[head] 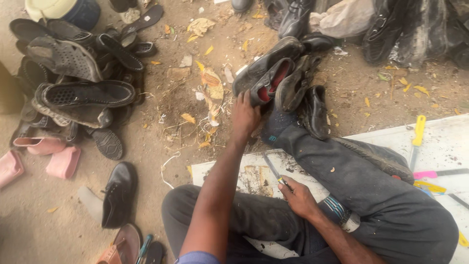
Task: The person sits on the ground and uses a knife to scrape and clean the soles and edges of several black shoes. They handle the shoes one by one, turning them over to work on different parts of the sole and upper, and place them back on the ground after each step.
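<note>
You sat on dusty ground (pixel 161 127) strewn with worn shoes and yellow leaves, legs over a white board (pixel 439 142). Your left hand (pixel 244 117) gripped the heel of a black red-lined shoe (pixel 271 80) in the pile ahead. Your right hand (pixel 299 198), fingers curled shut, held a thin blade (pixel 271 166) over your lap.

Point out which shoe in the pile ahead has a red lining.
The black shoe that the left hand grips: its red insole shows, unlike the all-dark shoes around it.

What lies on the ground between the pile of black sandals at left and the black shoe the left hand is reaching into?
In the head view, between the sandal pile and the shoe at the left hand: bare dirt with dry yellow leaves.
</note>
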